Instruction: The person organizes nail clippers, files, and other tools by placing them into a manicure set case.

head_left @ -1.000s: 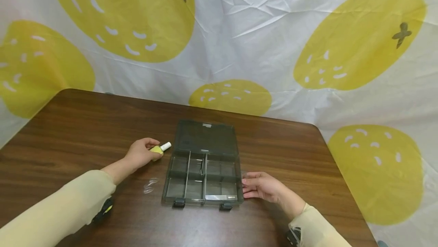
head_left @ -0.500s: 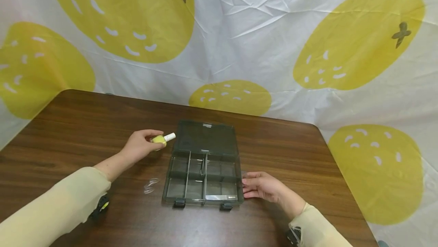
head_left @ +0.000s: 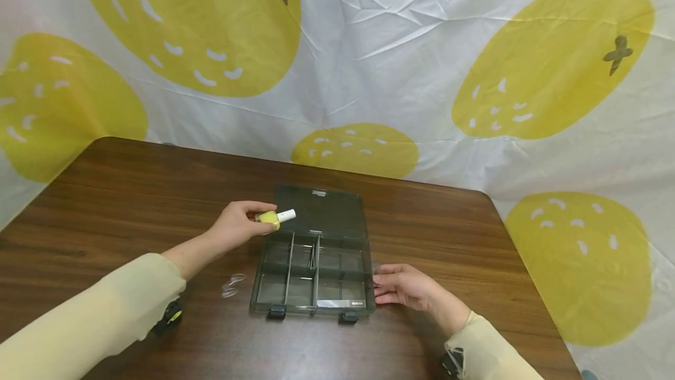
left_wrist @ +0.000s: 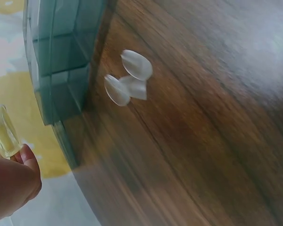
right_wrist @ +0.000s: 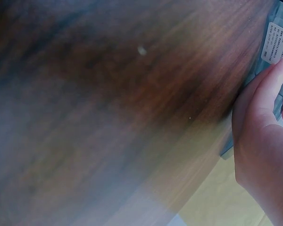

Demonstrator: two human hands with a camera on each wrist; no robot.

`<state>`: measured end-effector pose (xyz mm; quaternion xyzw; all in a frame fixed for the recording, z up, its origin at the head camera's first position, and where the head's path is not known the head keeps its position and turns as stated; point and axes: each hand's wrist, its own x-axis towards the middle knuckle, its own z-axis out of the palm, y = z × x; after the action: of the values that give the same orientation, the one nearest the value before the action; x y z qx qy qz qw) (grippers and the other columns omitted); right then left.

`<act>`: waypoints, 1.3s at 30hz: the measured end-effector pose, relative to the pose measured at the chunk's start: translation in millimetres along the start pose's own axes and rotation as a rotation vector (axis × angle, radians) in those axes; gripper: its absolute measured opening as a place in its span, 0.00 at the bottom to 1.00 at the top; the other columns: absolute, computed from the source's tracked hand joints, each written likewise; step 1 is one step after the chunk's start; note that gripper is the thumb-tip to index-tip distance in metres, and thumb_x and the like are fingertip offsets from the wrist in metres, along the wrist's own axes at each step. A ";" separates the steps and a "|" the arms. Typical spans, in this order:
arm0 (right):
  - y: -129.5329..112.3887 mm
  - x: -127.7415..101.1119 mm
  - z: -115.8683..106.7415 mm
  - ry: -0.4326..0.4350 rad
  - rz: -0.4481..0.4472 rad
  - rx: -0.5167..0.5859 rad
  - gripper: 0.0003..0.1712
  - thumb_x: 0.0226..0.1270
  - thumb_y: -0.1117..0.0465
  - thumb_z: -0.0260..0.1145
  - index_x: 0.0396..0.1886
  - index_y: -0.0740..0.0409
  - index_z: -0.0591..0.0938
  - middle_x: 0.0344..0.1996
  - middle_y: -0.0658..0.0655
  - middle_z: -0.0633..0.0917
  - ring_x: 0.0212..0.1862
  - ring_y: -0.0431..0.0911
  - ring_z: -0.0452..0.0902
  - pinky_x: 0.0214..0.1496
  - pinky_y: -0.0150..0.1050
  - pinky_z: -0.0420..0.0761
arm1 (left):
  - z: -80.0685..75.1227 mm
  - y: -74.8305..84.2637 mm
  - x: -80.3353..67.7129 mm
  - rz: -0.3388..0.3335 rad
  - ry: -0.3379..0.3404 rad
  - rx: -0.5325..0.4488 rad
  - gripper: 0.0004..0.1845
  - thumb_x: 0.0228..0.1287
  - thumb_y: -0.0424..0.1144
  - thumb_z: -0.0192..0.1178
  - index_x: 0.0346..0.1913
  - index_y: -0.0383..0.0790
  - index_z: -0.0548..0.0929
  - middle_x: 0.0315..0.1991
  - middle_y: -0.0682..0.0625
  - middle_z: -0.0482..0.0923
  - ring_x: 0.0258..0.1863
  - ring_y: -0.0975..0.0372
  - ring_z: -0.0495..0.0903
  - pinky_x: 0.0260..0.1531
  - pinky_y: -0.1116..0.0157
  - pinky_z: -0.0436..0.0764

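A smoky-grey compartment box point(head_left: 314, 274) lies open on the brown table point(head_left: 132, 204), its lid flat behind it. My left hand point(head_left: 239, 225) pinches a small yellow bottle with a white cap point(head_left: 275, 216) above the box's back left corner; the bottle point(left_wrist: 2, 132) also shows at the left wrist view's edge. My right hand point(head_left: 403, 286) rests with straight fingers against the box's right wall point(right_wrist: 278, 42). Three clear false-nail tips point(head_left: 231, 286) lie on the table left of the box, also seen from the left wrist point(left_wrist: 129, 82).
A white cloth with big yellow fruit prints point(head_left: 369, 64) hangs behind the table. The table's right edge point(head_left: 527, 274) runs close past my right hand. A thin metal piece lies in a middle compartment point(head_left: 311, 258).
My left hand has lifted the yellow bottle off the table and carried it right, from beside the box to over its back left corner. The right hand has stayed put.
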<state>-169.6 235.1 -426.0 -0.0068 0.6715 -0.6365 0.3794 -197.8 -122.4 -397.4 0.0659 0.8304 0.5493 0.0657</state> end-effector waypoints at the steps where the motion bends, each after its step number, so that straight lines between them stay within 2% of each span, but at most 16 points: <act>1: 0.1 -0.1 -0.2 0.002 -0.001 0.002 0.29 0.68 0.68 0.52 0.62 0.81 0.55 0.30 0.49 0.79 0.33 0.38 0.79 0.41 0.33 0.82 | 1.7 1.1 0.7 0.000 -0.005 -0.007 0.24 0.53 0.34 0.65 0.55 0.29 0.78 0.48 0.36 0.79 0.34 0.64 0.74 0.31 0.72 0.75; 8: -0.7 -0.3 -0.1 -0.004 -0.005 -0.001 0.32 0.68 0.67 0.53 0.64 0.82 0.53 0.30 0.49 0.79 0.34 0.38 0.79 0.42 0.33 0.82 | 11.9 10.6 4.2 0.015 -0.048 -0.031 0.24 0.52 0.32 0.65 0.54 0.28 0.78 0.46 0.35 0.80 0.34 0.64 0.75 0.31 0.73 0.76; 12: -0.9 -0.3 0.2 -0.006 0.003 -0.004 0.35 0.69 0.67 0.53 0.65 0.83 0.49 0.30 0.49 0.78 0.34 0.38 0.79 0.42 0.33 0.82 | 19.0 15.7 6.2 0.021 -0.087 -0.041 0.24 0.52 0.32 0.65 0.54 0.28 0.78 0.48 0.35 0.79 0.36 0.63 0.76 0.33 0.72 0.77; 20: 0.1 0.3 0.1 0.002 0.011 -0.009 0.35 0.69 0.66 0.53 0.65 0.82 0.49 0.30 0.49 0.78 0.34 0.38 0.79 0.43 0.33 0.82 | 36.8 23.3 10.6 0.033 -0.144 -0.038 0.24 0.52 0.32 0.66 0.54 0.31 0.79 0.51 0.37 0.78 0.36 0.62 0.76 0.34 0.71 0.77; 25: 0.2 -0.1 -0.7 0.009 0.006 -0.011 0.30 0.69 0.67 0.52 0.63 0.81 0.54 0.31 0.49 0.79 0.35 0.39 0.79 0.43 0.34 0.82 | 48.8 28.8 12.8 0.017 -0.173 -0.052 0.24 0.52 0.32 0.66 0.55 0.32 0.79 0.50 0.39 0.78 0.35 0.62 0.76 0.34 0.70 0.78; 33: 0.1 -1.1 -0.4 -0.007 -0.006 -0.005 0.27 0.69 0.67 0.52 0.61 0.81 0.58 0.30 0.49 0.81 0.34 0.39 0.80 0.43 0.33 0.82 | 66.8 37.0 16.0 0.047 -0.218 -0.019 0.24 0.52 0.32 0.67 0.54 0.32 0.79 0.48 0.40 0.80 0.34 0.64 0.77 0.33 0.70 0.78; 39: -0.3 -1.9 0.2 -0.016 -0.016 0.002 0.21 0.68 0.67 0.53 0.56 0.77 0.65 0.30 0.49 0.82 0.34 0.39 0.80 0.42 0.33 0.82 | 78.5 39.9 19.6 0.069 -0.243 -0.024 0.24 0.49 0.32 0.68 0.53 0.32 0.80 0.46 0.41 0.81 0.33 0.65 0.77 0.33 0.71 0.78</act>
<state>-168.3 235.8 -424.8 -0.0168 0.6678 -0.6399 0.3798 -201.3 -32.4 -391.8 0.1597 0.8069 0.5492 0.1475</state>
